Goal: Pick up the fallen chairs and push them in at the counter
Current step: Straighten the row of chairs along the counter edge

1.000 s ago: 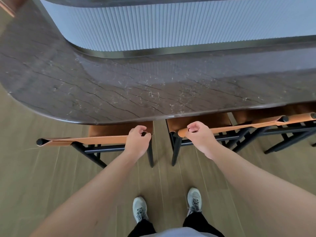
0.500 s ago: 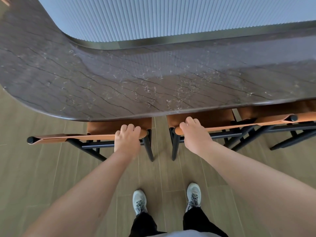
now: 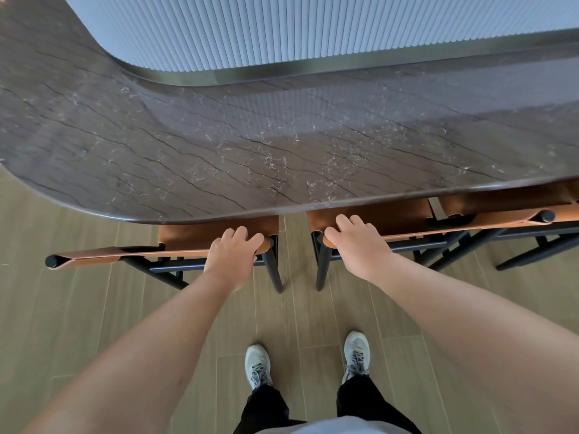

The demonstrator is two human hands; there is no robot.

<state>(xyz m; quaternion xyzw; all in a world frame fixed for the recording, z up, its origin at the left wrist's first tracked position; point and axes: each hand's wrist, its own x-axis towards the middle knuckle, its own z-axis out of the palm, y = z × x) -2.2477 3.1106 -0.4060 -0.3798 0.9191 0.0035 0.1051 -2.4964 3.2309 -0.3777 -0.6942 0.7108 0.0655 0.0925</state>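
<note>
Two chairs with tan leather backs and black metal frames stand upright at the dark stone counter (image 3: 219, 145), their seats tucked under its edge. My left hand (image 3: 233, 256) rests on the right end of the left chair's backrest (image 3: 125, 255), fingers curled over its top. My right hand (image 3: 357, 242) lies on the left end of the right chair's backrest (image 3: 470, 225) in the same way. A third chair (image 3: 513, 198) of the same kind stands at the far right, partly under the counter.
A ribbed pale panel (image 3: 313, 29) rises behind the counter, with a metal strip along its base. The counter curves away at the left. Wood-look floor (image 3: 62, 324) lies below, and my two grey shoes (image 3: 305, 363) stand just behind the chairs.
Both hands have gone from pinching the backrest ends to lying over their tops. The chairs have slid further under the counter, and I have stepped closer.
</note>
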